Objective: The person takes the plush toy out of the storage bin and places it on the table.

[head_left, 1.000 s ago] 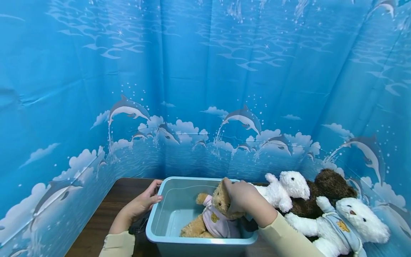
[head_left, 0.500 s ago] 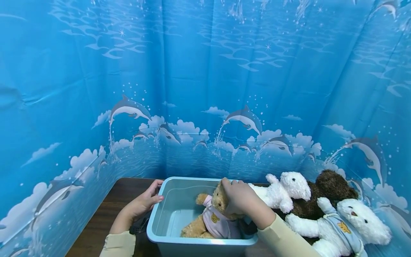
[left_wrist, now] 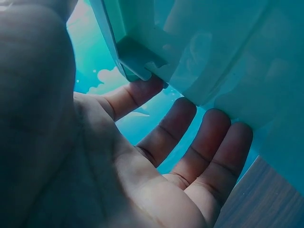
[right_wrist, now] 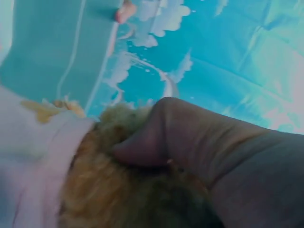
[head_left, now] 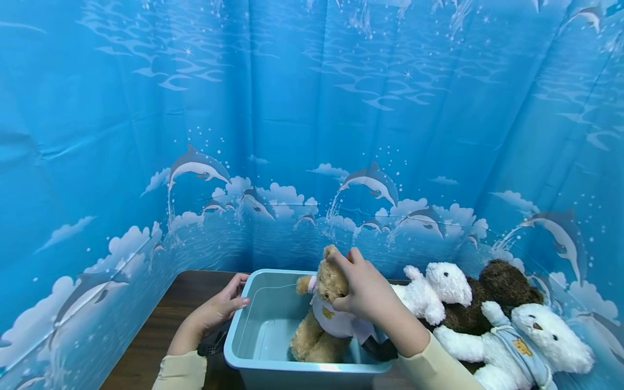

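Observation:
A light blue plastic bin [head_left: 273, 365] stands on the dark wooden table. My left hand [head_left: 218, 310] holds its left rim, thumb over the edge; in the left wrist view the fingers [left_wrist: 216, 135] touch the outer wall. With my right hand [head_left: 371, 292] I grip a tan teddy bear [head_left: 331, 283] by the head, thumb pressed into the fur [right_wrist: 95, 190] in the right wrist view. The bear wears a pale pink shirt [head_left: 336, 324] with a small bear patch. It is upright, head above the far rim and legs inside the bin. My hand hides one side of its head.
To the right of the bin lie plush toys: a white one [head_left: 446, 283], a dark brown one [head_left: 507, 287] and a white one in a light blue top [head_left: 521, 341]. A blue dolphin-print curtain [head_left: 292, 135] hangs behind the table [head_left: 161, 325].
My right hand has lifted the teddy bear by its head, from leaning low in the bin to more upright with its head higher. The left hand stays at the rim.

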Available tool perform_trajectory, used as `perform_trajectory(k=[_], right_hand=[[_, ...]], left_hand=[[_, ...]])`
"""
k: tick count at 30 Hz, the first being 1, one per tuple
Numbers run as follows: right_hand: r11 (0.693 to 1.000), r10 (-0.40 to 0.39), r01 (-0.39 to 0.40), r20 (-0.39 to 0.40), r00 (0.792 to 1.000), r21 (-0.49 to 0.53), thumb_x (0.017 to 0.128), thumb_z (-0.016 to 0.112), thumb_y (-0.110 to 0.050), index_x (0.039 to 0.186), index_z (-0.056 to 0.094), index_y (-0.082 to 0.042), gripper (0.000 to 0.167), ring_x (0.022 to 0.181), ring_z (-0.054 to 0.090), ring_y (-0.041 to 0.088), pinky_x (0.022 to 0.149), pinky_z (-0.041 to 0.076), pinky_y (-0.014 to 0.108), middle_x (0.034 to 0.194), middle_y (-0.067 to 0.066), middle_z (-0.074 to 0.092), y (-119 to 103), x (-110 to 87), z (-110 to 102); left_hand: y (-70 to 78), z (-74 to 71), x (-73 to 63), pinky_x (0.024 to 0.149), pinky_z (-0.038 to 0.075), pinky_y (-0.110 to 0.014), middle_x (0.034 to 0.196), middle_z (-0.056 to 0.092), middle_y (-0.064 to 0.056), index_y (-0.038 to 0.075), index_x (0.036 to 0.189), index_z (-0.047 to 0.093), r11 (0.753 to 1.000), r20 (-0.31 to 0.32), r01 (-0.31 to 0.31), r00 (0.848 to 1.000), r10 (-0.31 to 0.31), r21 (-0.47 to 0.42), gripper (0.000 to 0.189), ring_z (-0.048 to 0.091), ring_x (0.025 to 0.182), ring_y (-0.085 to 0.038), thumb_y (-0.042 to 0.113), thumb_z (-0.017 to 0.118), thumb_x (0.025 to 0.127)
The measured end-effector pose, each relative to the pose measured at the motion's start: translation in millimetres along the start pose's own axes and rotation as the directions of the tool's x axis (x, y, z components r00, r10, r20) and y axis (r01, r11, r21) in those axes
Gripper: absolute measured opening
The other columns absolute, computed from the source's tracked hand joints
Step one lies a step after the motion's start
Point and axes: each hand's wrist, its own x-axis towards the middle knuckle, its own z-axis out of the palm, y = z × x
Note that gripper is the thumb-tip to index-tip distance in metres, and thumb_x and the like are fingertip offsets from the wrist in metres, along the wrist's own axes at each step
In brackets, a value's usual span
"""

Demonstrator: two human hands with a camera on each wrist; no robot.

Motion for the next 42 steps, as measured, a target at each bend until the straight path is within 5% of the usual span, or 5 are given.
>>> perform_trajectory(k=[10, 19, 23, 32, 42], right_hand=[[0.991, -0.022, 0.078, -0.431, 0.902, 0.112, 0.079, 0.09, -0.017, 0.161, 0.048, -0.038, 0.094, 0.109, 0.068, 0.03, 0.077, 0.062, 0.049, 0.137, 0.008, 0.055, 3, -36.9, -31], [0.862, -0.169, 0.499, -0.874, 0.456, 0.094, 0.085, 0.089, -0.008, 0.146, 0.062, 0.003, 0.067, 0.144, 0.057, 0.024, 0.119, 0.046, 0.026, 0.15, 0.026, 0.059, 23, -62.5, -42], [0.84, -0.095, 0.533, -0.939, 0.332, 0.103, 0.096, 0.085, -0.015, 0.143, 0.054, 0.014, 0.063, 0.145, 0.057, 0.027, 0.122, 0.046, 0.031, 0.149, 0.028, 0.058, 27, -81.4, -47], [0.824, 0.203, 0.469, -0.939, 0.276, 0.316, 0.089, 0.072, 0.019, 0.152, 0.041, 0.009, 0.071, 0.142, 0.054, 0.035, 0.113, 0.053, 0.027, 0.154, 0.019, 0.05, 33, -124.4, -63], [0.895, 0.368, 0.223, -0.922, 0.118, 0.386, 0.093, 0.071, 0.01, 0.152, 0.048, -0.001, 0.064, 0.145, 0.056, 0.033, 0.121, 0.05, 0.037, 0.154, 0.01, 0.055, 57, -150.0, -67]], left_hand=[[0.0, 0.4, -0.8, 0.107, 0.06, -0.059, 0.156, 0.037, -0.021, 0.02, 0.16, 0.028, 1.0, 0.004, -0.02, 1.0, 0.02, 0.007, 0.069, 0.046, 0.138, -0.039, 0.043, 0.064, 0.105], [-2.0, 0.0, -0.1, 0.109, 0.058, -0.061, 0.154, 0.038, -0.021, 0.021, 0.159, 0.028, 1.0, 0.002, -0.02, 1.0, 0.02, 0.01, 0.068, 0.045, 0.137, -0.039, 0.043, 0.063, 0.106], [-1.3, -0.5, 0.2, 0.108, 0.059, -0.061, 0.154, 0.038, -0.022, 0.021, 0.159, 0.027, 1.0, 0.005, -0.018, 1.0, 0.018, 0.007, 0.068, 0.046, 0.137, -0.039, 0.043, 0.063, 0.106], [-3.5, -1.6, -2.1, 0.106, 0.06, -0.059, 0.151, 0.039, -0.023, 0.018, 0.159, 0.027, 1.0, 0.006, -0.018, 1.0, 0.018, 0.001, 0.068, 0.046, 0.134, -0.038, 0.042, 0.063, 0.106], [-3.3, -0.7, 1.1, 0.107, 0.06, -0.059, 0.154, 0.04, -0.019, 0.024, 0.159, 0.027, 1.0, -0.01, -0.002, 1.0, 0.002, 0.016, 0.067, 0.049, 0.136, -0.037, 0.044, 0.063, 0.105]])
